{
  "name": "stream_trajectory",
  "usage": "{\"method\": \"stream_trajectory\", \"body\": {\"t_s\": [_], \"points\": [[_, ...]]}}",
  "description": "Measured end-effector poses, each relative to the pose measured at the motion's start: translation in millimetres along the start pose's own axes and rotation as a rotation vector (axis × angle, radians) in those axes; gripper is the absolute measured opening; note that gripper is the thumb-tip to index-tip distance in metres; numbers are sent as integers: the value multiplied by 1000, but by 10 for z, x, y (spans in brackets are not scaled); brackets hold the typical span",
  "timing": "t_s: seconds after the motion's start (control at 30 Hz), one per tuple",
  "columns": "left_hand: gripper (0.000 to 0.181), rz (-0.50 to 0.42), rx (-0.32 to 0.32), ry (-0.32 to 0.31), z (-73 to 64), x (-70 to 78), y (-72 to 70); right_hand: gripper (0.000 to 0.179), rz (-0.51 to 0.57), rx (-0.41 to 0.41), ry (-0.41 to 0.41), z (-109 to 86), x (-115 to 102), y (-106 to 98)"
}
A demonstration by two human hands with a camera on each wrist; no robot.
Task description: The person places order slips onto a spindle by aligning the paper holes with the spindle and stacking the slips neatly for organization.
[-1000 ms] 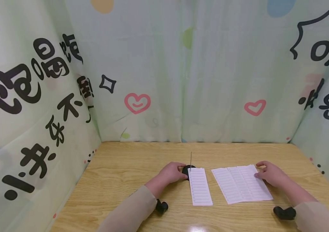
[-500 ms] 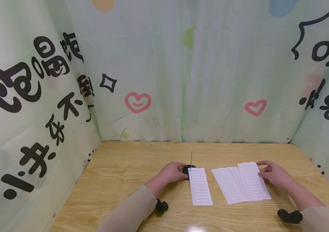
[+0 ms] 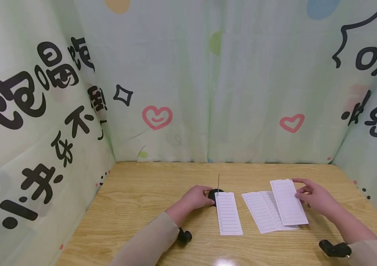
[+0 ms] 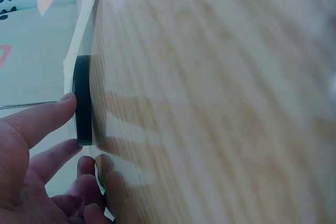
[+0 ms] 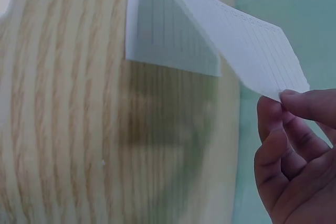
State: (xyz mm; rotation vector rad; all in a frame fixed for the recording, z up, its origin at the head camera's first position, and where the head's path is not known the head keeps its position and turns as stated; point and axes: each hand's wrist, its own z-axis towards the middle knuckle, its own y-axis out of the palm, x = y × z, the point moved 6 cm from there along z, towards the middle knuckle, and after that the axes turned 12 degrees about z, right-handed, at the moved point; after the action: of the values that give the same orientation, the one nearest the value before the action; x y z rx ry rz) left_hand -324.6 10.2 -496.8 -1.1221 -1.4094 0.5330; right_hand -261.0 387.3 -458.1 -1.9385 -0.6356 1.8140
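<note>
A bill spike with a round black base [image 3: 212,194] and a thin upright needle stands on the table. My left hand [image 3: 196,197] holds its base between thumb and finger; the left wrist view shows the fingertips on the black disc [image 4: 83,100]. One lined paper slip [image 3: 229,214] lies at the spike, its top end over the base beside the needle. My right hand [image 3: 316,197] pinches the right edge of another lined slip [image 3: 288,202]. That slip is raised and tilted, bending in the right wrist view. Beneath it, more lined slips [image 3: 259,212] lie fanned out on the table.
The wooden table [image 3: 141,195] ends at a printed curtain [image 3: 181,74] behind, with more curtain on both sides. Black wrist devices [image 3: 334,248] sit at both sleeves.
My right hand has lifted the rightmost slip off the fanned ones, sliding it up and slightly left over them. The left hand, the spike and its slip have stayed in place.
</note>
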Motion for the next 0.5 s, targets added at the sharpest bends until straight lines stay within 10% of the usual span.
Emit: {"method": "stream_trajectory", "body": {"t_s": [0.5], "points": [[54, -8, -5, 14, -27, 14, -21, 62, 136, -8, -62, 36, -344, 308]]}}
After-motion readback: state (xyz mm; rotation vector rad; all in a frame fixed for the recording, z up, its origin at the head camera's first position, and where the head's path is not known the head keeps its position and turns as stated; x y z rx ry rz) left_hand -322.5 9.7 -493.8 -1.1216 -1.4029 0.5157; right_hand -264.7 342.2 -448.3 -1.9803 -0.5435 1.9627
